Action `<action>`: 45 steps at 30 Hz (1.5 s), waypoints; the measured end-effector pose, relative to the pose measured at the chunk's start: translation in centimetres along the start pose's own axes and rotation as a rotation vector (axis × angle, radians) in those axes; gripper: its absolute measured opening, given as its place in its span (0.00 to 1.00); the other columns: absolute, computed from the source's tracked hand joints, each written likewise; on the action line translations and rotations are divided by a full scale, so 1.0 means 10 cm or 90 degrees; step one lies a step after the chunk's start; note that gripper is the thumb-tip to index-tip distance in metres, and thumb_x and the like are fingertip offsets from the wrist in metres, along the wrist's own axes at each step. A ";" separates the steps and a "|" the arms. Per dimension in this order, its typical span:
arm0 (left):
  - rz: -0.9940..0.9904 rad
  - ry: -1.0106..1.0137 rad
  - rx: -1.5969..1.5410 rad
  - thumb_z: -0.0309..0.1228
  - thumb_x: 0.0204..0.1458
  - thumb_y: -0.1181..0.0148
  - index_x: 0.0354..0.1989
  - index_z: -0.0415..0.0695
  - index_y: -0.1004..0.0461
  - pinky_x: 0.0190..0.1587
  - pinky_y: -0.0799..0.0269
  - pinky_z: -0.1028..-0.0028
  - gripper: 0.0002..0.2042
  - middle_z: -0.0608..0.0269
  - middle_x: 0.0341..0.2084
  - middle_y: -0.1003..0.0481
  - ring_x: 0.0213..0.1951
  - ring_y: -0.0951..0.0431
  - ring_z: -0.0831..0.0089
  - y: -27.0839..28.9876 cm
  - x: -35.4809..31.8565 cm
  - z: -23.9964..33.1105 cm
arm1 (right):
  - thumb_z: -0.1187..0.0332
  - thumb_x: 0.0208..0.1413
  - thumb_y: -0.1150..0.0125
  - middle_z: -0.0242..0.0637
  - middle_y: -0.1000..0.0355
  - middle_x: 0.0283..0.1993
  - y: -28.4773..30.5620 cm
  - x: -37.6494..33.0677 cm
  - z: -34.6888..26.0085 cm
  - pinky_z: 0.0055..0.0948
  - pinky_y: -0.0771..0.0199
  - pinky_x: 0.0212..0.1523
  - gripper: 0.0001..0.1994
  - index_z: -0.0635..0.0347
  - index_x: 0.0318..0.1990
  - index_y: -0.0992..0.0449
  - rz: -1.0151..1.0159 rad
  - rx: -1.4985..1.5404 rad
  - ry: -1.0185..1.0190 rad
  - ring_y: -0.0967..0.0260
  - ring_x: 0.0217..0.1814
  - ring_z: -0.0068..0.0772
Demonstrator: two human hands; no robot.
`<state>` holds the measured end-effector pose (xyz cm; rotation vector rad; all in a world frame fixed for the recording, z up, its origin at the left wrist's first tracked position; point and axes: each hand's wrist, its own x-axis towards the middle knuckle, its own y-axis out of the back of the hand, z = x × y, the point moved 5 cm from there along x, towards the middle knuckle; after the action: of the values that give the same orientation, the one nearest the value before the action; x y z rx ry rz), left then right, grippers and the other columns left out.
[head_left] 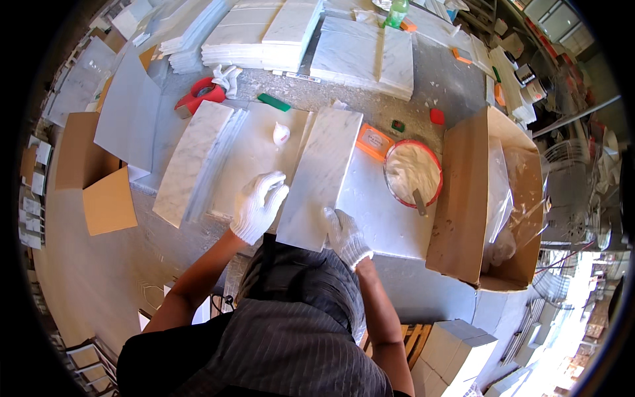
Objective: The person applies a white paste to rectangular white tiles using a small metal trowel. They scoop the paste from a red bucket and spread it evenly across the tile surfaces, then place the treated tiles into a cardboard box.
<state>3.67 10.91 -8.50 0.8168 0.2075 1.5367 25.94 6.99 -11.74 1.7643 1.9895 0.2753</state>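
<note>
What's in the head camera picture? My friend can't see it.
A gloved right hand touches a marble slab; the gloved left hand curls near its left edge. Farther right are white paste in a red-rimmed tub and a cardboard box.

A marble slab (322,169) by the right hand (346,238) conceals the surface beneath it; one end of a spatula (419,202) lies buried in white paste (409,171). Plastic film (504,245) obscures the depths of a cardboard box (458,198), and the upper edge crops a green bottle (397,13).

Bright daylight, lower-right glare, curved edges
</note>
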 end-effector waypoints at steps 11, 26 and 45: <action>-0.330 -0.378 0.323 0.51 0.54 0.40 0.65 0.49 0.33 0.72 0.52 0.50 0.32 0.55 0.66 0.35 0.69 0.38 0.55 -0.66 0.23 0.35 | 0.59 0.68 0.46 0.30 0.28 0.25 0.73 -0.84 0.41 0.21 0.33 0.24 0.18 0.68 0.44 0.20 0.062 0.204 -0.059 0.35 0.23 0.16; -0.417 -0.479 0.273 0.64 0.54 0.52 0.64 0.49 0.31 0.71 0.50 0.45 0.37 0.52 0.66 0.35 0.69 0.39 0.53 -0.73 -0.29 0.59 | 0.63 0.69 0.45 0.32 0.27 0.28 0.34 -0.92 0.83 0.19 0.33 0.25 0.15 0.69 0.49 0.23 0.168 0.389 -0.091 0.35 0.24 0.16; -0.112 0.207 -0.017 0.27 0.60 0.42 0.52 0.42 0.26 0.52 0.28 0.69 0.13 0.55 0.46 0.24 0.47 0.22 0.65 0.17 -0.83 0.11 | 0.61 0.63 0.40 0.58 0.26 0.50 0.17 -0.51 0.13 0.44 0.25 0.50 0.22 0.66 0.60 0.27 0.163 -0.013 0.140 0.25 0.50 0.56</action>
<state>2.39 2.53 -9.76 0.5092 0.4829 1.4950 28.36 2.12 -11.05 2.0523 1.8921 0.5949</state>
